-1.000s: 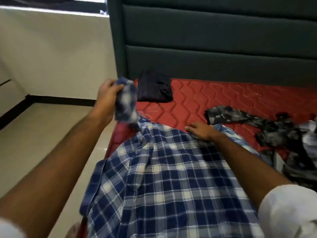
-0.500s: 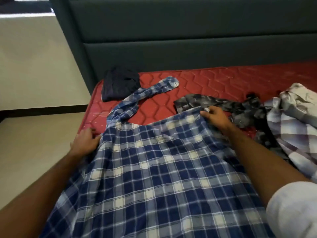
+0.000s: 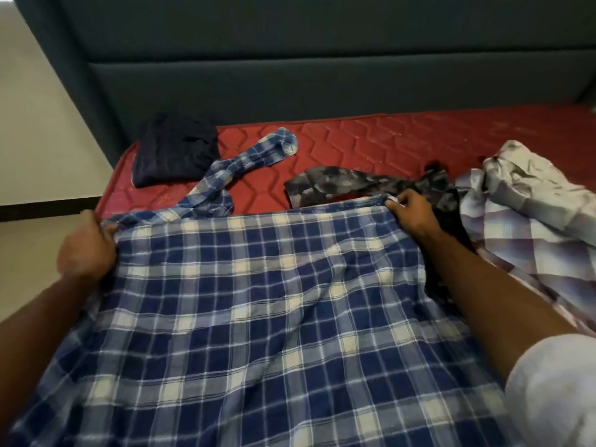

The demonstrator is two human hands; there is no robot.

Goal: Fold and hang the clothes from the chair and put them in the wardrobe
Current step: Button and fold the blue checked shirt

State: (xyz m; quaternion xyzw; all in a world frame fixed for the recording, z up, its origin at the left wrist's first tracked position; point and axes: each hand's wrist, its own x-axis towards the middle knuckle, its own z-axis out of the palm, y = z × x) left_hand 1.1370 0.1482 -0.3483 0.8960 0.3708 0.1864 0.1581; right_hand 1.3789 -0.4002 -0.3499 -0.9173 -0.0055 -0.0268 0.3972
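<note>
A: Far left?
B: Pale floor, dark skirting. Then left hand, fingers curled round the left top corner of blue plaid shirt, gripping cloth at the mattress edge.
A: Shirt position?
B: Spread flat over the near part of the red mattress, filling the lower middle, top edge pulled straight between both hands. One sleeve trailing up and away from the left corner, twisted, cuff lying on bare mattress.
A: Beside the sleeve?
B: Folded dark garment, at the mattress's far left corner, just left of the sleeve, seemingly not touching the shirt body.
A: Middle?
B: Grey camo garment, crumpled, just beyond the shirt's top edge, partly tucked under it. Headboard behind, dark green, padded.
A: Right side?
B: Right hand pinching the shirt's right top corner, fingers bent on the hem, thumb hidden. White sleeve at the bottom right corner. Pale check shirt heaped far right, touching the camo piece.
</note>
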